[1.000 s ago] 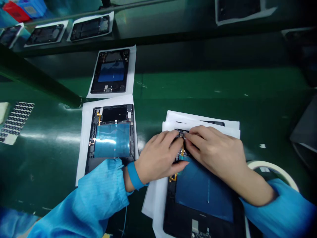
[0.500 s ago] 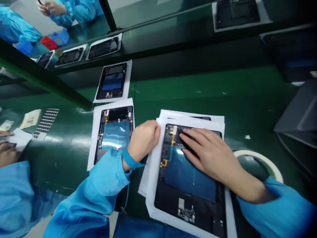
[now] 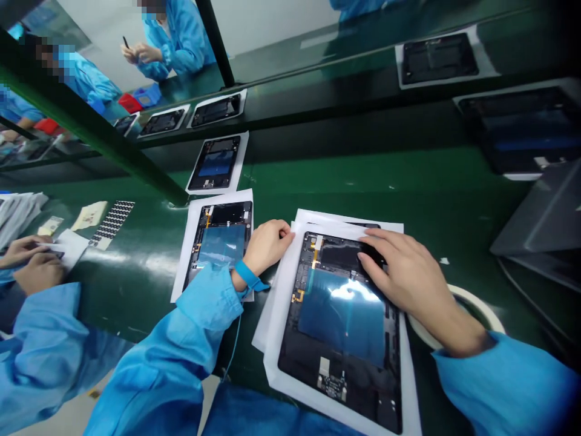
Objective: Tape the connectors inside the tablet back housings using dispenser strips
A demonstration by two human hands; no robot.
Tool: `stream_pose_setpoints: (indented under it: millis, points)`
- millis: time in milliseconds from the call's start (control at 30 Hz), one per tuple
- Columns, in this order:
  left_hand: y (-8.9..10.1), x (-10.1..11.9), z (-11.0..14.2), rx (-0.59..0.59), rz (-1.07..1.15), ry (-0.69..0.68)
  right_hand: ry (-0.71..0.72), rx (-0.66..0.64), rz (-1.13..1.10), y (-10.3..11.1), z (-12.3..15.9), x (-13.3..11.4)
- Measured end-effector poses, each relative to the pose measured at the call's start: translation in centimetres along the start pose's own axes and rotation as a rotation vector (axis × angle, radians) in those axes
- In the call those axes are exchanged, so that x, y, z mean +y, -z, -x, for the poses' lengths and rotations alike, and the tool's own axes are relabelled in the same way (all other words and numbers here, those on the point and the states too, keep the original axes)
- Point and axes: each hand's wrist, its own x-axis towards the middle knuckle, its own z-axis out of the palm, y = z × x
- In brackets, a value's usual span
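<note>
An opened black tablet housing [image 3: 336,369] with a blue film over its middle lies on a white sheet [image 3: 276,363], atop a stack with another tablet and sheets partly visible beneath. My left hand [image 3: 267,248], with a blue strap round its wrist, is closed in a pinch on the sheet's upper left edge. My right hand [image 3: 408,281] rests on the tablet's upper right corner, fingers stretched and thumb apart. A second open tablet [image 3: 222,245] on white paper lies just left of my left hand.
A pale tape ring [image 3: 481,306] lies by my right wrist. Further tablets sit behind, including one [image 3: 215,162] by a green post [image 3: 136,157]. A grey angled stand [image 3: 531,224] is at right. At left, a co-worker's hands [image 3: 40,266] hold a white sheet; other people sit beyond.
My right hand has slid from the tablet's upper middle toward its upper right corner. My left hand stays at the sheet's edge. The view has tilted up and shifted left.
</note>
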Motion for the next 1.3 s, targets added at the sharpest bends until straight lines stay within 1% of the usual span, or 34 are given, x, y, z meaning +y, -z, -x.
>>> stream_pose_setpoints:
  millis: [133, 167, 200, 233, 267, 333, 367, 400, 433, 500, 533, 600, 667, 700, 733, 767, 833, 900, 933, 1033, 1167, 1233, 1300]
  points:
    - [0.9, 1.8, 0.8, 0.085, -0.014, -0.049, 0.002, 0.023, -0.010, -0.1, -0.1, 0.3]
    - [1.0, 2.3, 1.0, 0.111, 0.019, -0.045, 0.001, 0.032, -0.014, -0.2, -0.1, 0.4]
    - [0.9, 2.8, 1.2, 0.132, 0.103, -0.021, 0.001, 0.040, -0.019, -0.2, -0.1, 0.5]
    - [0.8, 3.2, 1.3, 0.139, 0.245, 0.022, 0.003, 0.046, -0.024, -0.3, 0.0, 0.7]
    - [0.4, 3.4, 1.3, 0.130, 0.437, 0.081, 0.007, 0.052, -0.028, -0.3, 0.0, 0.7]
    - [-0.3, 3.6, 1.1, 0.061, 0.880, 0.193, 0.019, 0.067, -0.038, 0.0, 0.0, 0.7]
    - [-0.6, 3.4, 1.1, 0.018, 1.048, 0.224, 0.026, 0.080, -0.045, 0.2, 0.0, 0.6]
    - [-0.7, 3.0, 1.0, -0.008, 1.159, 0.239, 0.030, 0.101, -0.051, 0.4, 0.0, 0.5]
    - [-0.6, 2.5, 1.1, -0.016, 1.217, 0.241, 0.021, 0.136, -0.057, 0.7, 0.1, 0.3]
    - [0.0, 1.2, 1.5, -0.011, 1.253, 0.243, -0.016, 0.177, -0.071, 0.9, 0.1, 0.0]
    - [0.4, 0.6, 1.9, -0.029, 1.259, 0.260, -0.019, 0.163, -0.076, 0.9, 0.1, -0.2]
    - [0.8, -0.2, 3.0, -0.124, 1.283, 0.311, 0.005, 0.081, -0.082, 0.5, 0.1, -0.5]
    - [0.4, -0.3, 4.0, -0.236, 1.295, 0.362, 0.046, -0.003, -0.060, -0.1, 0.0, -0.5]
    - [-0.1, -0.1, 4.5, -0.267, 1.282, 0.368, 0.050, -0.022, -0.038, -0.3, 0.0, -0.5]
    - [-0.5, 0.2, 4.9, -0.273, 1.247, 0.354, 0.042, -0.039, -0.013, -0.5, -0.1, -0.4]
    - [-1.0, 0.5, 5.1, -0.263, 1.185, 0.328, 0.034, -0.060, 0.014, -0.4, -0.2, -0.3]
    - [-1.6, 0.8, 5.3, -0.205, 1.022, 0.281, 0.029, -0.122, 0.050, 0.0, -0.4, -0.1]
    - [-1.5, 0.6, 5.3, -0.146, 0.902, 0.276, 0.019, -0.173, 0.054, 0.7, -0.7, 0.0]
    - [-1.3, 0.3, 5.3, -0.131, 0.891, 0.288, 0.007, -0.188, 0.051, 1.1, -0.9, 0.0]
    - [-0.7, -0.6, 5.3, -0.167, 0.931, 0.263, -0.063, -0.209, 0.034, 1.5, -1.9, -0.3]
    - [-0.8, -0.7, 5.6, -0.242, 1.040, 0.178, -0.106, -0.247, 0.006, 0.6, -3.9, -1.5]
    - [-0.8, -1.0, 5.7, -0.214, 1.098, 0.191, -0.093, -0.246, -0.023, 0.4, -4.9, -2.6]
    - [0.2, -2.2, 5.7, -0.140, 1.115, 0.230, -0.058, -0.191, -0.064, 0.9, -5.5, -3.6]
